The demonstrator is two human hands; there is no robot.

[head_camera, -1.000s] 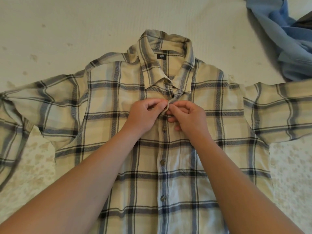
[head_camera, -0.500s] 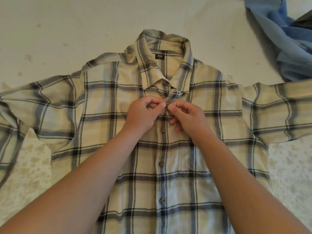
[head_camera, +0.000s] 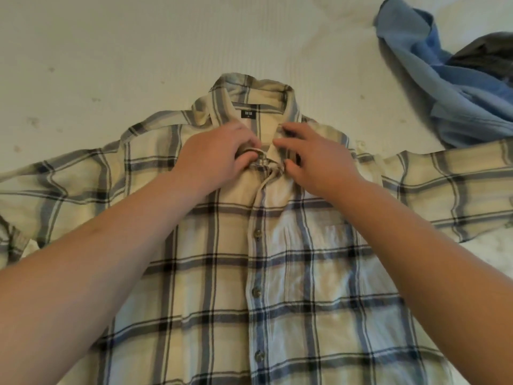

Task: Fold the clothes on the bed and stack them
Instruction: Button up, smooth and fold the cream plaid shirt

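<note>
Your two bare forearms reach forward over the cream, blue and black plaid button-up shirt (head_camera: pixel 277 273), which lies face up and spread flat on the pale, faintly patterned bedspread (head_camera: pixel 111 51), its buttoned placket running up the middle and both sleeves stretched out to the sides. A second ago both of your hands were pinching the placket just below the collar; now they have moved up to the collar itself, and the view has shifted closer, so the shirt fills more of the picture. Your left hand (head_camera: pixel 216 157) has its fingers curled, pinching the left collar point near the top button. Your right hand (head_camera: pixel 313 162) has loosened: its fingers are spread and fairly straight, the tips pressing on the right collar flap rather than gripping it. Between them the collar opening shows the small dark neck label (head_camera: pixel 248 114). Farther off, at the upper right, a crumpled blue garment (head_camera: pixel 444 87) lies on the bedspread, touching a dark grey piece of clothing (head_camera: pixel 488 54) at the edge.
</note>
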